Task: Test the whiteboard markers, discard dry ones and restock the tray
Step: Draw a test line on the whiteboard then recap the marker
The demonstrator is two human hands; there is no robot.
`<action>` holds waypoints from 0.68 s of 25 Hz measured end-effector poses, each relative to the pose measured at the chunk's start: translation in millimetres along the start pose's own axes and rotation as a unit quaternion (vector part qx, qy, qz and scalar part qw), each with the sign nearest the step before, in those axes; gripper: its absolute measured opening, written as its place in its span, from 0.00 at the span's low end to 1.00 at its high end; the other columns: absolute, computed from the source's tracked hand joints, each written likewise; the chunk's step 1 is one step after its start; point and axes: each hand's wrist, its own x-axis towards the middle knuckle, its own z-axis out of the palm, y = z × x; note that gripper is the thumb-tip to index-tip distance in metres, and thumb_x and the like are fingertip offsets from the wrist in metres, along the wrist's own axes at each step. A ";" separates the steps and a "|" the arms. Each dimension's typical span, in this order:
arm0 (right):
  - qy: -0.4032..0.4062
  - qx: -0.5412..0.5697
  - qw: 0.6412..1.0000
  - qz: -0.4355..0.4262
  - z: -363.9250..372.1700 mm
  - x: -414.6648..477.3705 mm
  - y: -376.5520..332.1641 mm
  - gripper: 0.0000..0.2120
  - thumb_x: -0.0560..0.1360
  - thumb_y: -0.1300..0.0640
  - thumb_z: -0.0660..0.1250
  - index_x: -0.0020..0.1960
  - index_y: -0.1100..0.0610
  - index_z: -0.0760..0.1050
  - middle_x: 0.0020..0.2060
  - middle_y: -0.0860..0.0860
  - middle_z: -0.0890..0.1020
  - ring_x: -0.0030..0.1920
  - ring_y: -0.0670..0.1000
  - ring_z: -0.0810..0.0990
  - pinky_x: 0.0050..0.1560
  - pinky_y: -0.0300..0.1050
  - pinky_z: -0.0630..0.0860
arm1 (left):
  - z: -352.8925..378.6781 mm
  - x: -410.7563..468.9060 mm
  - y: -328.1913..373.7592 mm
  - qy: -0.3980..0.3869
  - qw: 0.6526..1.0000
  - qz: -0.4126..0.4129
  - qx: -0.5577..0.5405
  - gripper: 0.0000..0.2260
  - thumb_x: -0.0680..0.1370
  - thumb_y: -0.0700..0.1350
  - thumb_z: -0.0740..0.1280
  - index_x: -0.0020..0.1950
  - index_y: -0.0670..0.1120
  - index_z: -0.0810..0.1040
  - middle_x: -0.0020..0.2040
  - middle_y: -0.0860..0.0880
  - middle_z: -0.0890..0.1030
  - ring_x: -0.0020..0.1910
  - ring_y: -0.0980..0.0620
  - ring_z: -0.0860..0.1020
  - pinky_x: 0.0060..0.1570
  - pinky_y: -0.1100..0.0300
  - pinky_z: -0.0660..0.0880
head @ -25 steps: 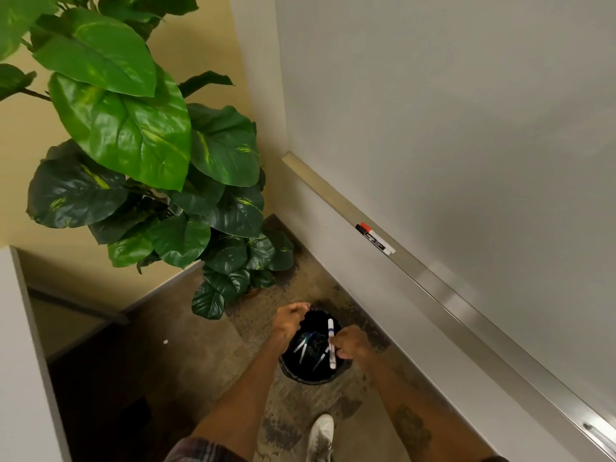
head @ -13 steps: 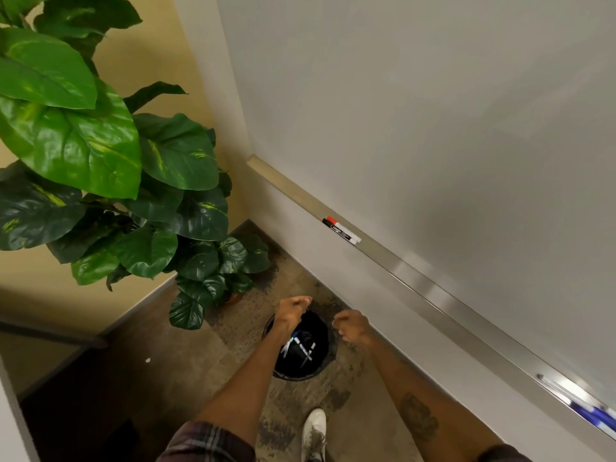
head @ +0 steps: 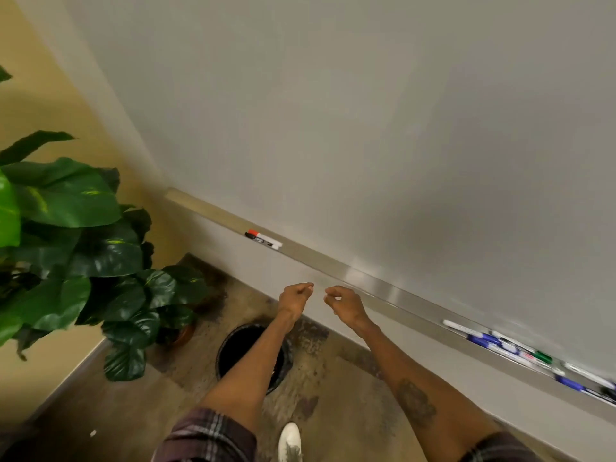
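Observation:
A black round bin [head: 224, 356] stands on the floor below the whiteboard [head: 366, 128]; my left forearm hides most of its inside. My left hand [head: 295, 296] is raised above the bin with its fingers curled in and nothing visible in it. Beside it, my right hand [head: 343, 303] hangs loosely curled and holds nothing. Both are just below the silver marker tray [head: 383, 290]. A red-capped and a black-capped marker [head: 263, 239] lie on the tray's left part. Several markers, blue and green among them [head: 510, 348], lie blurred at its right end.
A large leafy potted plant [head: 83, 245] fills the corner at left, close to the bin. My white shoe [head: 290, 441] is on the stained floor just in front of the bin. A yellow wall runs behind the plant.
One second ago my right hand held a white marker over the bin; it has let go and the marker lies in the bin. Both hands have risen toward the tray and the view has swung right.

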 end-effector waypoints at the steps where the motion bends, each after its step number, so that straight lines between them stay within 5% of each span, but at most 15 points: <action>1: 0.018 0.003 1.000 0.003 -17.6 -5.9 6.5 0.13 0.79 0.58 0.66 0.62 0.57 0.79 0.61 0.52 0.81 0.59 0.53 0.79 0.63 0.53 0.76 | 15.6 -2.7 9.7 -0.010 1.000 0.007 0.006 0.14 0.82 0.46 0.65 0.66 0.45 0.79 0.65 0.47 0.79 0.65 0.48 0.77 0.69 0.49 0.71; 10: 0.153 0.031 0.987 0.028 -146.0 -54.2 94.9 0.12 0.79 0.60 0.65 0.61 0.60 0.79 0.59 0.55 0.81 0.60 0.55 0.79 0.62 0.44 0.72 | 158.4 -28.3 63.7 -0.096 0.992 0.064 0.051 0.13 0.81 0.45 0.65 0.65 0.45 0.80 0.64 0.45 0.80 0.62 0.47 0.78 0.68 0.48 0.73; 17: 0.261 0.063 0.956 0.118 -216.7 -95.4 186.5 0.15 0.80 0.63 0.62 0.65 0.63 0.75 0.61 0.59 0.80 0.61 0.59 0.77 0.63 0.48 0.71 | 264.1 -43.4 71.4 -0.150 0.984 0.061 0.070 0.15 0.81 0.44 0.66 0.67 0.44 0.78 0.63 0.44 0.81 0.63 0.45 0.78 0.67 0.46 0.73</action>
